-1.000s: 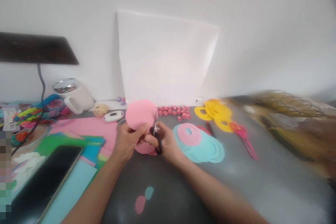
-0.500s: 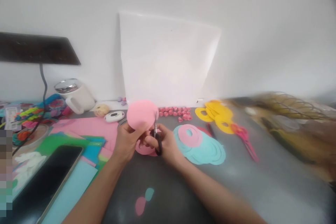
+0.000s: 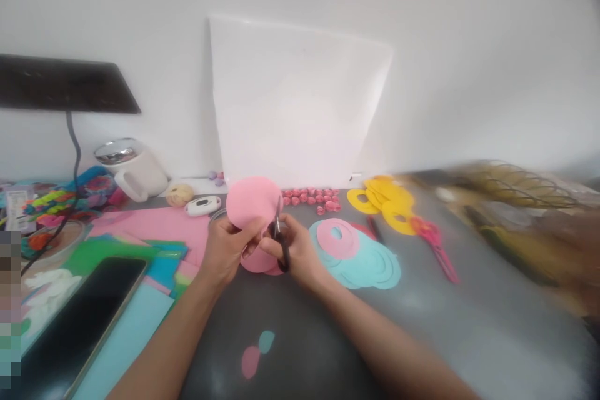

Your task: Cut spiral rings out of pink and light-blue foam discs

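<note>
Two hands are busy close together above the worktop [image 3: 300, 356]. Your left hand [image 3: 229, 247] pinches the pink paper disc [image 3: 253, 200] at its lower part, with the thumb on the side toward you. Your right hand [image 3: 300, 247] is closed around the handle of the black-handled scissors [image 3: 284, 253], and their blades point upward at the right edge of this disc. How wide the blades stand, and how deep they are in the paper, I cannot tell from here.

For a clean cut, it seems better to hold the scissors almost in one place and to turn the paper slowly with the left fingers. Please take small bites, because a long closing stroke may leave a corner on the curve. The left thumb is quite near to the blades, so it should move away before each stroke.

Below your hands lie more pink paper rounds [image 3: 259, 260]; lift the work clear of them, so that they are not caught. The light-blue rings [image 3: 391, 269] lie to the right, well apart from the blades.
</note>
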{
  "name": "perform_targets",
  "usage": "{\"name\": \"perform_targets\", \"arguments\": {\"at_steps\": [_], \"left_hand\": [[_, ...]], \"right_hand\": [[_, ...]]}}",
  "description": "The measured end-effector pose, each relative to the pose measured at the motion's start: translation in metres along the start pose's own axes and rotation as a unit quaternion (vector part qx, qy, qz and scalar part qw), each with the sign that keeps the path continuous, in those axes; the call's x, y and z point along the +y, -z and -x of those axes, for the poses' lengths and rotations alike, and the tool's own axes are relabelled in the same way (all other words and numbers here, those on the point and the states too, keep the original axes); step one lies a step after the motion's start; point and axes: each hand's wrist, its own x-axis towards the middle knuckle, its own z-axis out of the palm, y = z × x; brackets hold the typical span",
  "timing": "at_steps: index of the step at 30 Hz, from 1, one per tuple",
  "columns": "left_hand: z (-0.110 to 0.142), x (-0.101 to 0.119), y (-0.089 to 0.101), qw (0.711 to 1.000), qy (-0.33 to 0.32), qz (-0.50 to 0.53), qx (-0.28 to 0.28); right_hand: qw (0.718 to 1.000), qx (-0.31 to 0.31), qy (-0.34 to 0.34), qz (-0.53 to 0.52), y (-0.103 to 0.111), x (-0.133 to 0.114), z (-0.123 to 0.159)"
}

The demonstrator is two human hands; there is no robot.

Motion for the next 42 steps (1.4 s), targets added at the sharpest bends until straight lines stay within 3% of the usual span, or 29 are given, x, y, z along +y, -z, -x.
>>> {"name": "perform_targets", "arguments": {"at_steps": [6,18,24,28,42], "left_hand": [[-0.0002,0.0003,-0.0008,1.0,-0.01,-0.011,0.002],[0.0,-0.0006,0.0008,1.0,-0.025,-0.003,0.006],[0.0021,0.0039,-0.0027,0.998,-0.01,0.047,-0.036],[0.0008,0.0029,-0.0014,1.0,-0.003,0.022,-0.015],[0.0003,0.0019,0.0007,1.0,-0.002,-0.008,-0.013]], "right_hand": [[1.0,-0.013,0.003,-0.004,-0.0004,0.0011,0.0016],[0.998,0.02,-0.036,0.036,-0.001,-0.003,0.0033],[0.999,0.018,-0.029,0.04,-0.0028,-0.0006,0.0032],[0.998,0.021,-0.035,0.045,-0.0041,0.0014,0.0033],[1.0,0.007,-0.009,-0.016,-0.0042,-0.0005,0.0025]]}}
